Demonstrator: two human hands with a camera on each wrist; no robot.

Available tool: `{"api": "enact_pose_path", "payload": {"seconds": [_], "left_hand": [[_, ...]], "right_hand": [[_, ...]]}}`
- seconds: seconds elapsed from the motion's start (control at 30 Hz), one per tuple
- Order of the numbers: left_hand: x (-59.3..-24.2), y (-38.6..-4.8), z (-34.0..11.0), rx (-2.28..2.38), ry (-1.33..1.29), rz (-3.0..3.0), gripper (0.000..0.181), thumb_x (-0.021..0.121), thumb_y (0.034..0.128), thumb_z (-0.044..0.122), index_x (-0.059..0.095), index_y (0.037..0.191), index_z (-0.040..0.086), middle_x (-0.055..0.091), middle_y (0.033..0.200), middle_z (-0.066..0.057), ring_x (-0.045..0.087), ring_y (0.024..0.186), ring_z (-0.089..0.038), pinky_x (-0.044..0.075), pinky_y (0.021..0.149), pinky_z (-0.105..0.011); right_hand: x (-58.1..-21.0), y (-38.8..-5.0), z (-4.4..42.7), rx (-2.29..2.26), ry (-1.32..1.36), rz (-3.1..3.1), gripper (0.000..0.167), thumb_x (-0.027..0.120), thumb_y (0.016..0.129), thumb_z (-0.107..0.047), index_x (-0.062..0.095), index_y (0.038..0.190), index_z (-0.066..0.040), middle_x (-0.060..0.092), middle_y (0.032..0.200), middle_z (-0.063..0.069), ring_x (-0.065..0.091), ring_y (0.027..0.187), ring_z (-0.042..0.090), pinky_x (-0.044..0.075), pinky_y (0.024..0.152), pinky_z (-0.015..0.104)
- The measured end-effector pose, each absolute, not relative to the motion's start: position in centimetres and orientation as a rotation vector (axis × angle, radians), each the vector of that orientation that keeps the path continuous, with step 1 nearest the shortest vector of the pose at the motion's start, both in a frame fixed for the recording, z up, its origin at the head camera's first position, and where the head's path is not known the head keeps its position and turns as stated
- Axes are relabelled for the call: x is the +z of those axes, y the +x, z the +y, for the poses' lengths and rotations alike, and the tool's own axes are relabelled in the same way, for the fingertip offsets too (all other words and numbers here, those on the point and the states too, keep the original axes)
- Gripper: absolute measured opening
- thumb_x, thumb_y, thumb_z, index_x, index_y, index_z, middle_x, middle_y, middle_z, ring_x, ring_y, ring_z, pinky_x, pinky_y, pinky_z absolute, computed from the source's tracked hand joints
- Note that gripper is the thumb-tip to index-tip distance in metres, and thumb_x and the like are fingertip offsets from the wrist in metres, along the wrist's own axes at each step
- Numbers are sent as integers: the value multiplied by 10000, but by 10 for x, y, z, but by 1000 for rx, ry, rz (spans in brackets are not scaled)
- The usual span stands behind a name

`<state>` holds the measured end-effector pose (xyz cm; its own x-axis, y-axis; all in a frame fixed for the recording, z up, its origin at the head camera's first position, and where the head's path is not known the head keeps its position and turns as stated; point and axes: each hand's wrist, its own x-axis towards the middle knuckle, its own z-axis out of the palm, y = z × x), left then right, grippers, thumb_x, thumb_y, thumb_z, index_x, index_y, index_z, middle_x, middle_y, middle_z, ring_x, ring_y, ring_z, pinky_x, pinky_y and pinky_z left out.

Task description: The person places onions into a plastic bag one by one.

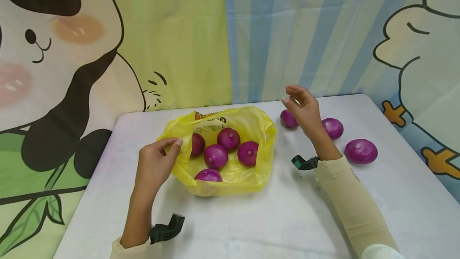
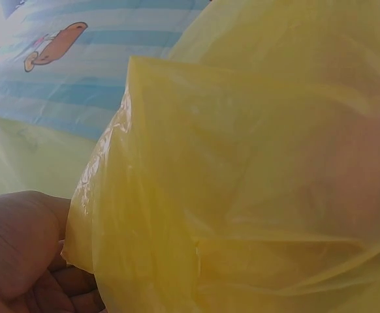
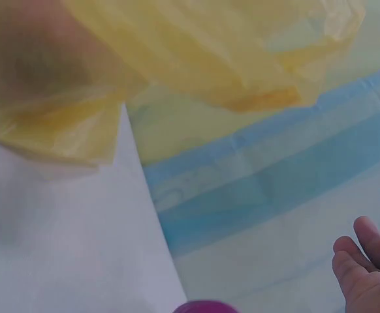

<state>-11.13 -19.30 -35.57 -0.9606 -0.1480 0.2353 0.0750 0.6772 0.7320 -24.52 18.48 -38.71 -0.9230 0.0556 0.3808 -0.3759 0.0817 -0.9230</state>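
A yellow plastic bag (image 1: 230, 187) lies with its mouth spread, several purple onions (image 1: 215, 156) inside it. The left hand (image 1: 154, 163) pinches the bag's left rim between thumb and fingers; in the left wrist view that hand (image 2: 27, 254) is at the edge of the yellow film (image 2: 196, 169). To the right of the bag, the right hand (image 1: 305, 111) is raised, fingers loosely bent, holding nothing. Behind and below it sits an onion (image 1: 288, 118). In the right wrist view the hand (image 3: 373, 267) shows at the right edge, apart from the bag (image 3: 229, 59).
Two more purple onions (image 1: 361, 151) (image 1: 332, 128) rest on the white table (image 1: 251, 223) right of the right forearm. Behind the table hangs a printed curtain (image 1: 179, 43) with a panda and stripes. Each wrist carries a small black device (image 1: 167, 229).
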Motion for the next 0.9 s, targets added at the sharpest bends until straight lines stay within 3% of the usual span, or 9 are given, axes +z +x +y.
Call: {"api": "enact_pose_path", "payload": {"seconds": [0.33, 0.57, 0.73, 0.9], "left_hand": [[-357, -111, -193, -1150, 58, -2622, 321, 631, 957, 283, 733, 1080, 5, 519, 619, -72, 442, 541, -231, 367, 419, -257], [-357, -111, -193, -1149, 70, -2630, 327, 627, 959, 288, 731, 1083, 4, 513, 619, -77, 444, 550, -230, 370, 422, -253], [-357, -111, -192, -1155, 83, -2635, 318, 632, 956, 280, 731, 1090, 10, 520, 631, -80, 448, 563, -237, 378, 428, -256], [-356, -112, -192, -1153, 70, -2634, 319, 633, 956, 279, 731, 1085, 4, 523, 628, -80, 450, 556, -235, 380, 426, -255]], "right_hand": [[-406, -253, 201, 1756, 117, -2219, 552, 704, 911, -233, 486, 1376, -29, 471, 1400, 124, 412, 1331, 218, 312, 1087, 326], [-422, -262, 209, 1688, -64, -2335, 744, 723, 879, -374, 367, 1485, -131, 309, 1532, 83, 249, 1420, 257, 205, 1139, 361], [-432, -267, 211, 1651, -231, -2440, 940, 760, 815, -465, 215, 1547, -244, 161, 1586, 78, 136, 1450, 296, 181, 1136, 490], [-440, -270, 213, 1666, -314, -2487, 1022, 770, 798, -478, 123, 1564, -284, 83, 1594, 111, 105, 1451, 335, 170, 1111, 576]]}}
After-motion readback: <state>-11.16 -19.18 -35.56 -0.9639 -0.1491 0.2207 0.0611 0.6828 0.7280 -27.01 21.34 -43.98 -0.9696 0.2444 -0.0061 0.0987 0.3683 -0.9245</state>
